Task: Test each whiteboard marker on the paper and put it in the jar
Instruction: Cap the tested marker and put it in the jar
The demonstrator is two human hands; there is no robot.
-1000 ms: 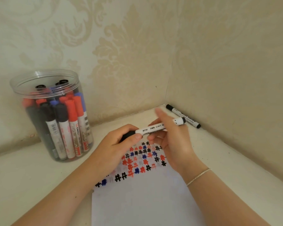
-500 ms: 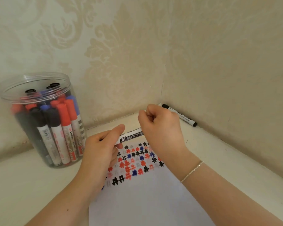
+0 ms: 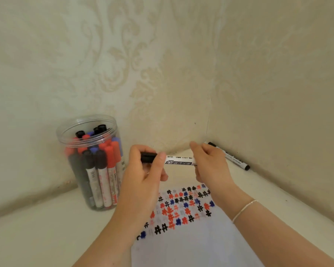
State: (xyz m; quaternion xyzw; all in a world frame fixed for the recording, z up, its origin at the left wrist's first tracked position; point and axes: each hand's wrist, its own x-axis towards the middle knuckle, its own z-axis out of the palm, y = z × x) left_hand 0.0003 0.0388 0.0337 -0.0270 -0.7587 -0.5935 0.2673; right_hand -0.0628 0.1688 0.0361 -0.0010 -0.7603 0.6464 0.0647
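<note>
Paper [image 3: 191, 243] lies nearest me on the worktop [image 3: 37, 237], covered in coloured test marks. Above it I hold one whiteboard marker [image 3: 179, 160] level, my left hand [image 3: 145, 170] grasping its black cap, my right hand [image 3: 210, 164] grasping the barrel. Farther left stands the jar [image 3: 91, 162] of markers; a spare marker [image 3: 229, 156] lies in the corner.

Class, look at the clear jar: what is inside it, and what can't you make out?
The jar holds upright markers with black, red and blue caps. Those at the back are hidden behind the front row, so their number cannot be told.
</note>
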